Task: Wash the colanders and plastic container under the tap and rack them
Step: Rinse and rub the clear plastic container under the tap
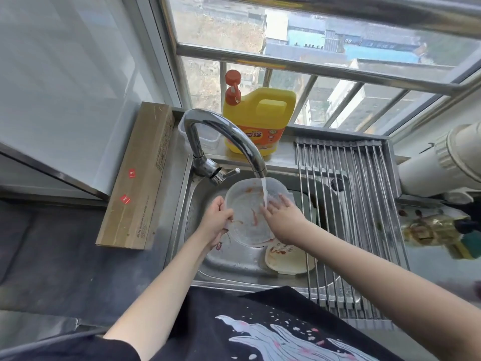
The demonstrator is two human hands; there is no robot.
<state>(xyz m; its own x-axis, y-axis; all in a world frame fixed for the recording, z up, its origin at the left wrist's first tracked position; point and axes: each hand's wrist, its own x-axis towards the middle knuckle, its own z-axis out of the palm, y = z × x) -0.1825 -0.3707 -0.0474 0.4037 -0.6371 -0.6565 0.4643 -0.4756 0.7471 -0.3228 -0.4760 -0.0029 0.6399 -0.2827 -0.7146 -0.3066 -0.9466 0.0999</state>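
A clear plastic container [247, 204] with red smears inside is tilted over the sink [229, 264], under the water running from the chrome tap [221, 131]. My left hand [217, 221] grips its left rim. My right hand [282, 217] lies with straight fingers inside the container's right side, where the stream lands. A cream colander [286, 259] with red bits lies in the sink's bottom, below the container. A steel roll-up rack [346, 204] spans the sink's right side with nothing on it.
A yellow detergent jug [260, 118] with an orange pump stands on the ledge behind the tap, next to a clear tub [208, 138]. A long cardboard box [138, 178] lies left of the sink. A white pipe [442, 162] and cluttered counter are at right.
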